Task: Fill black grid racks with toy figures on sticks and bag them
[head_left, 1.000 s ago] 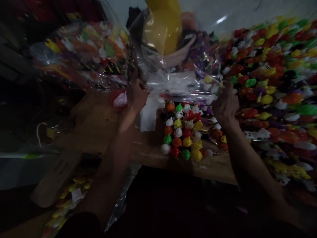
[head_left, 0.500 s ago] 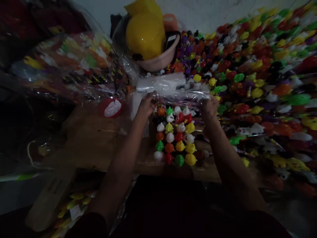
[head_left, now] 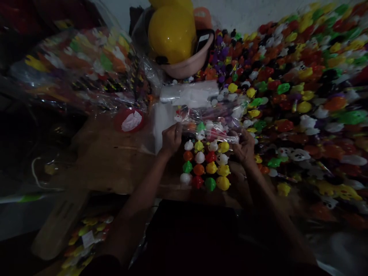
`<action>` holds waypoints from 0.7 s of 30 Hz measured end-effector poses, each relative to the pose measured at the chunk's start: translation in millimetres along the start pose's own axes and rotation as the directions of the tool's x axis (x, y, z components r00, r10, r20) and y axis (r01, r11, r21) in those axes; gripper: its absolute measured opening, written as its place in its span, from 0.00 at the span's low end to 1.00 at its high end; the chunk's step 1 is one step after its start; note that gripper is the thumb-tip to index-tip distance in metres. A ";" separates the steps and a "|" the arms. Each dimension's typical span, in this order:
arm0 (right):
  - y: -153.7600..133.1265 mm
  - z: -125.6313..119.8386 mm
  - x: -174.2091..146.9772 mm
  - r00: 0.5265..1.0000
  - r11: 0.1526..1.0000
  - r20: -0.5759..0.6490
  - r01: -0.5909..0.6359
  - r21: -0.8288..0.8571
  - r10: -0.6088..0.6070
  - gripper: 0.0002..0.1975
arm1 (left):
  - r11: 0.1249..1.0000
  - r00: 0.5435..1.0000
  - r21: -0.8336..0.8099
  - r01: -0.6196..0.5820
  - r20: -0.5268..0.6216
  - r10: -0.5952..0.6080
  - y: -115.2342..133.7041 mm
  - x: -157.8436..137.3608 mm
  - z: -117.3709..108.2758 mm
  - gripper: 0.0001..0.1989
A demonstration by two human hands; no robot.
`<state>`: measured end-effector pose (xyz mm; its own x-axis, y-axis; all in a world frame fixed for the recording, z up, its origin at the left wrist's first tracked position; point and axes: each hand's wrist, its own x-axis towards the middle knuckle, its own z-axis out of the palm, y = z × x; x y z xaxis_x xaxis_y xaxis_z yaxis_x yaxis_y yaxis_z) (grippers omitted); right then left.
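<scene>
Rows of small coloured plastic animal-head toys (head_left: 211, 167) lie on the wooden table in front of me. A clear plastic bag (head_left: 212, 134) is stretched across the far rows, and the nearer rows lie outside it. My left hand (head_left: 171, 138) pinches the bag's near left corner. On the other side my right hand (head_left: 244, 145) grips the right corner, its fingers curled round the film. Toys under the plastic show through blurred and shiny. The lower ends of the toys are hidden.
A large heap of similar toys (head_left: 310, 96) fills the right side. Behind the bag lie folded clear plastic bags (head_left: 186, 94) and a pink basin (head_left: 189, 67) holding a yellow helmet (head_left: 172, 34). At left are a red dish (head_left: 130, 120) and a big bag of toys (head_left: 83, 65).
Both hands have drawn the bag's edge toward me, so the film now covers the far rows of toys. Before, it was held beyond them.
</scene>
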<state>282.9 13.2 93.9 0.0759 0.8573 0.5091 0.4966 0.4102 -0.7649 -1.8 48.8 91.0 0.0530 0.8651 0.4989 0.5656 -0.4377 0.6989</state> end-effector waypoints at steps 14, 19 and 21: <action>33.0 20.2 -12.6 0.943 0.794 0.334 0.196 -0.576 0.009 0.20 | 0.955 0.950 0.163 0.250 0.150 -0.274 -12.6 -32.0 21.5 0.19; 23.0 20.4 -0.4 0.885 0.774 0.466 0.293 -0.562 0.004 0.22 | 0.957 0.931 0.228 0.177 0.276 -0.238 -16.4 -14.9 23.0 0.17; 14.8 20.8 -1.0 0.884 0.766 0.468 0.302 -0.568 -0.002 0.25 | 0.959 0.932 0.240 0.151 0.290 -0.219 -16.8 -16.6 21.8 0.18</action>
<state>272.2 24.9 73.8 -0.3383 0.9024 0.2669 0.8941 0.3967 -0.2079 5.8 47.1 59.8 0.1642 0.9729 0.1629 0.7481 -0.2305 0.6222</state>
